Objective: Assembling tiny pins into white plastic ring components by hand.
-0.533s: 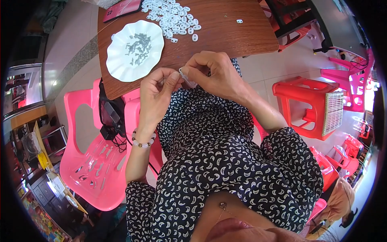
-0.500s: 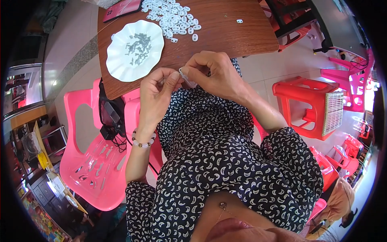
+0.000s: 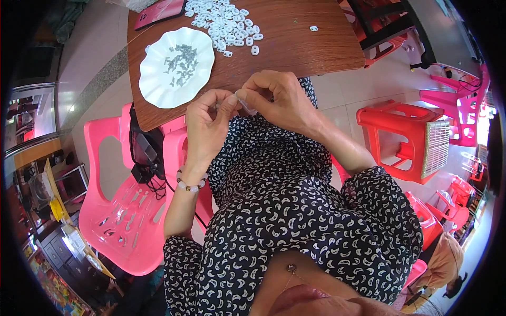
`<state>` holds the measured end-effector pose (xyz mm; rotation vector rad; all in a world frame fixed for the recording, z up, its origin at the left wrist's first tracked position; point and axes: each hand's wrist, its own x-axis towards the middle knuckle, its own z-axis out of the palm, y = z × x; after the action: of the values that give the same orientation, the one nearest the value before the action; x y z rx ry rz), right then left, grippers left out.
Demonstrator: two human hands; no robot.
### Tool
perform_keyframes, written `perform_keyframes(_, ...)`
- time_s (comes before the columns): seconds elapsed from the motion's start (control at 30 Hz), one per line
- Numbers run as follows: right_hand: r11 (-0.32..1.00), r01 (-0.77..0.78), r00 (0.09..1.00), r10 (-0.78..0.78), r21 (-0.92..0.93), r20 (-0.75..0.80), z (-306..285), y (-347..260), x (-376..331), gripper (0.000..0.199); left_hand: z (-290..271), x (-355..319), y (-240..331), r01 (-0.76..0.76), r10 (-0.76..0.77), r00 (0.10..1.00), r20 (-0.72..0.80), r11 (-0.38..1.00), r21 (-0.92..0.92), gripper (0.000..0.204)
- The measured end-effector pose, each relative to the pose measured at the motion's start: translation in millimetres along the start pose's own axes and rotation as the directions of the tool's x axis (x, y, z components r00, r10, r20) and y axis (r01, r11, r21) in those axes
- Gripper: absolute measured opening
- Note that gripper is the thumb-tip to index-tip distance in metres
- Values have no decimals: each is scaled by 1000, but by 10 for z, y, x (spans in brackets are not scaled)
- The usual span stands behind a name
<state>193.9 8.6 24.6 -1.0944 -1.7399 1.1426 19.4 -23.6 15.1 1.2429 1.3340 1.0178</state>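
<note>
My left hand (image 3: 211,118) and my right hand (image 3: 282,100) meet tip to tip above my lap, just off the table's near edge. Thumbs and index fingers of both are pinched on a small whitish piece (image 3: 241,97), largely covered by the fingertips. Its exact kind cannot be made out. On the brown wooden table (image 3: 300,47), a white scalloped plate (image 3: 153,87) lies to the left, holding many tiny grey pieces (image 3: 182,63). Beyond it spreads a heap of small white oval plastic pieces with two holes (image 3: 226,23). A single white piece (image 3: 313,28) lies apart, farther right.
A pink phone (image 3: 158,14) rests at the table's far left corner. To my left stands a pink plastic chair (image 3: 124,226) with a black bag (image 3: 147,147) and cables. A red stool (image 3: 395,137) is on the tiled floor to my right, with more stools behind.
Both hands stay together, and their fingertips have drawn closer over the small whitish piece. The left wrist has shifted slightly right. The plate and heap look unchanged.
</note>
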Motion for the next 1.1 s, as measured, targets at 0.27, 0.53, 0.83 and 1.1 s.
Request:
perform_keyframes(0.27,993,-80,997,77,88,32,-84,-25,23,19,35,15,23,52,-47,998,51,992,-113,20)
perform_keyframes(0.53,988,-116,993,114,105,22,-129,-16,21,22,-6,28,37,102,-96,995,38,975,-198,30)
perform_keyframes(0.83,985,-103,995,100,137,27,-109,-24,0,22,16,6,37,93,-92,996,13,974,-205,20)
perform_keyframes(1.1,989,-108,994,106,103,29,-103,-31,-1,21,49,29,33,70,-71,997,1,978,-196,16)
